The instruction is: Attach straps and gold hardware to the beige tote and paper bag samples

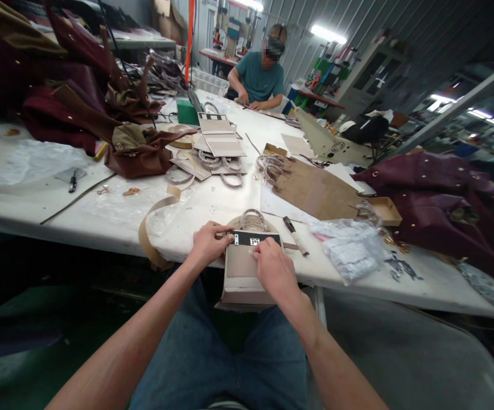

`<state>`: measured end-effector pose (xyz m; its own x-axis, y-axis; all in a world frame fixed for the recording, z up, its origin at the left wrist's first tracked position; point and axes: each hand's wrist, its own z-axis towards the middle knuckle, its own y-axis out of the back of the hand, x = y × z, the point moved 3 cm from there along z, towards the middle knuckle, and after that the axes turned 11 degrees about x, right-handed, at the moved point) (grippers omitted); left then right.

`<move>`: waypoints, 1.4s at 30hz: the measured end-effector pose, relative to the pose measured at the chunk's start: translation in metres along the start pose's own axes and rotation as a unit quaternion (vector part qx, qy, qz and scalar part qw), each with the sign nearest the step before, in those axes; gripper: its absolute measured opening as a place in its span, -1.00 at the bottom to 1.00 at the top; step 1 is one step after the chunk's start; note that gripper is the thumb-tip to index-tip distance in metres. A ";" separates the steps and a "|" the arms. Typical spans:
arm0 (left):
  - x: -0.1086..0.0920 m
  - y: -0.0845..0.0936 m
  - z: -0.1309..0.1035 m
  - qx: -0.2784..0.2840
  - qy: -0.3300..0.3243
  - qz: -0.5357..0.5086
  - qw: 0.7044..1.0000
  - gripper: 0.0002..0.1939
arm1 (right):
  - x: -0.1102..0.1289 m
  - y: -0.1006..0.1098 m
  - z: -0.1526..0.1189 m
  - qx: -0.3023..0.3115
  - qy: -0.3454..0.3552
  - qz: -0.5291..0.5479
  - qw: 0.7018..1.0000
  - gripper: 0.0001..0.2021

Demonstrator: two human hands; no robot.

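A left hand point(211, 244) pinches the corner of a beige bag panel point(242, 265) overhanging the desk point(217, 199); the right hand point(274, 266), fingers bunched, touches the panel's front, any grip unclear. The panel could slide lapward if the pinch loosens.

A tube light point(328, 34) (glaring white) shines against ribbed grey panelling point(299, 50) near a pale cabinet point(371, 69).

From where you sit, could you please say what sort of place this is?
Probably a bag workshop: burgundy bag-like pieces lie on the worktable with gold-coloured fittings, and a green machine stands beyond.
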<state>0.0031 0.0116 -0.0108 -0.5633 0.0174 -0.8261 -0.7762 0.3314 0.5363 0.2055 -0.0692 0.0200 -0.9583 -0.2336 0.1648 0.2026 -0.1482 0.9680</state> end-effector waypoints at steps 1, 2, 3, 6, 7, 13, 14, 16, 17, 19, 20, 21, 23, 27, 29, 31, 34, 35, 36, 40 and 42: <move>0.000 0.000 0.000 0.000 0.001 0.000 1.000 -0.66 | 0.002 -0.001 -0.002 -0.009 0.009 -0.005 1.000 -0.83; 0.000 0.000 0.000 -0.001 0.000 0.001 1.000 -0.66 | 0.004 -0.001 -0.005 -0.013 0.011 -0.007 1.000 -0.84; 0.000 0.000 0.000 0.000 -0.001 0.001 1.000 -0.66 | 0.005 -0.001 -0.008 -0.012 0.009 -0.004 1.000 -0.85; 0.000 -0.001 0.000 0.002 -0.002 0.002 1.000 -0.65 | 0.002 0.009 -0.012 0.022 0.018 0.058 0.998 -0.81; 0.000 0.000 0.000 0.003 -0.002 0.006 1.000 -0.65 | -0.004 0.016 -0.011 0.027 0.025 0.090 0.995 -0.76; -0.004 0.002 0.003 0.007 -0.002 0.023 1.000 -0.66 | -0.080 0.057 0.010 0.013 0.048 0.195 0.980 -0.74; -0.004 0.002 0.004 0.007 0.001 0.021 1.000 -0.66 | -0.090 0.058 0.012 0.032 0.067 0.197 0.978 -0.75; -0.004 0.001 0.006 0.005 0.002 0.016 1.000 -0.66 | -0.100 0.056 0.015 0.077 0.116 0.189 0.972 -0.66; -0.003 0.001 0.007 0.003 0.002 0.015 1.000 -0.66 | -0.102 0.054 0.016 0.092 0.137 0.181 0.970 -0.63; -0.002 0.000 0.008 0.001 0.001 0.014 1.000 -0.65 | -0.103 0.048 0.017 0.097 0.163 0.164 0.968 -0.67; -0.002 0.001 0.009 0.003 -0.001 0.014 1.000 -0.64 | -0.102 0.045 0.017 0.093 0.169 0.155 0.969 -0.71; -0.003 0.001 0.009 0.010 -0.002 0.013 1.000 -0.63 | -0.102 0.042 0.017 0.088 0.172 0.149 0.970 -0.73; -0.006 0.002 0.008 0.029 -0.005 0.021 0.999 -0.61 | -0.102 0.037 0.017 0.081 0.170 0.150 0.971 -0.77; -0.031 0.010 0.002 -0.017 -0.017 0.155 0.988 -0.61 | -0.107 0.032 0.015 0.065 0.144 0.194 0.968 -0.78; -0.053 0.011 -0.001 -0.067 -0.053 0.231 0.969 -0.56 | -0.110 0.031 0.015 0.063 0.130 0.213 0.966 -0.81; -0.077 0.003 -0.002 -0.069 -0.106 0.249 0.960 -0.52 | -0.110 0.031 0.014 0.067 0.124 0.224 0.964 -0.84; -0.105 -0.025 0.006 -0.010 -0.166 0.214 0.963 -0.55 | -0.110 0.030 0.014 0.066 0.124 0.222 0.965 -0.85; -0.111 -0.036 0.011 0.008 -0.175 0.206 0.963 -0.55 | -0.110 0.029 0.013 0.063 0.125 0.220 0.965 -0.85; -0.114 -0.048 0.017 0.025 -0.178 0.204 0.962 -0.53 | -0.111 0.028 0.013 0.060 0.126 0.220 0.965 -0.84; -0.110 -0.082 0.039 0.073 -0.142 0.227 0.961 -0.45 | -0.115 0.020 0.010 0.047 0.136 0.234 0.961 -0.80; -0.104 -0.086 0.046 0.096 -0.128 0.224 0.961 -0.44 | -0.117 0.018 0.009 0.044 0.141 0.238 0.960 -0.77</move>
<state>0.1412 0.0244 0.0212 -0.7218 0.4231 -0.5477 -0.3908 0.4040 0.8271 0.3191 -0.0361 0.0204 -0.6661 -0.5070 0.5471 0.5748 0.1184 0.8097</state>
